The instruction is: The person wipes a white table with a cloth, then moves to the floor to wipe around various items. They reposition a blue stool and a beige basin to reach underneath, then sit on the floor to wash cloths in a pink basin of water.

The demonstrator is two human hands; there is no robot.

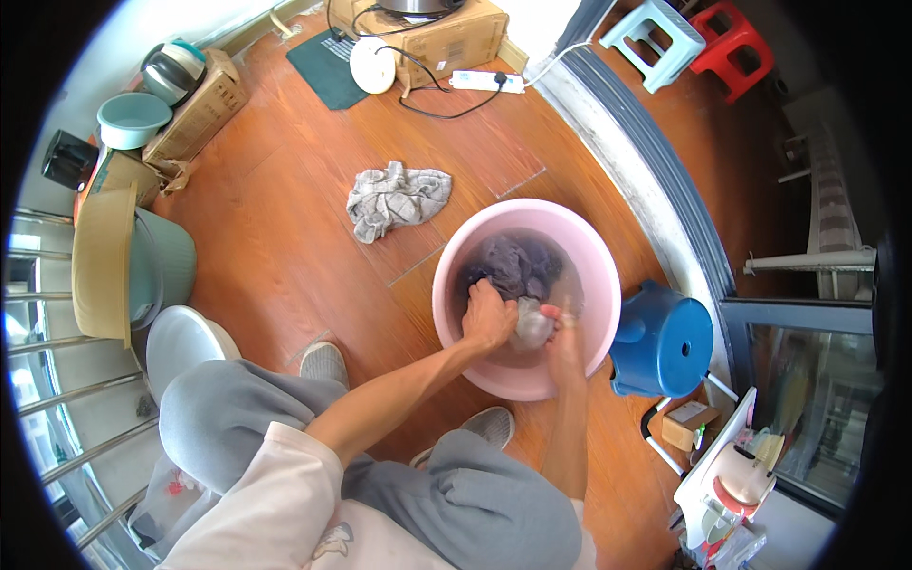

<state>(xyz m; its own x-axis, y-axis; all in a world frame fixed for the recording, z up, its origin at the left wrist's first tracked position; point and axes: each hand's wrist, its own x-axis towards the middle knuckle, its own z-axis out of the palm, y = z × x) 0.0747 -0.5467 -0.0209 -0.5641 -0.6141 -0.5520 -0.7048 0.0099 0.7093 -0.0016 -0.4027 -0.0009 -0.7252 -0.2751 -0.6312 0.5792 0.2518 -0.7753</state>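
Observation:
A round pink plastic basin [598,285] stands on the wooden floor and holds murky water. Dark grey-purple cloth [509,263] lies in the water in its upper part. Closer to me in the basin is a pale, whitish wet cloth [533,325]. My left hand [489,313] is at the left of this pale cloth, its fingers gripping the edge near the dark cloth. On the other side, my right hand [563,333] is blurred and pinches the pale cloth between thumb and fingers. A crumpled grey checked cloth [399,199] lies on the floor beyond the basin, to the left.
Close to the basin's right side is a blue plastic stool [666,342]. A power strip [488,81] with a black cord lies near a cardboard box [456,39]. At left are stacked basins [100,263], a white basin [189,349] and a kettle [173,71]. A folding table [712,484] stands lower right.

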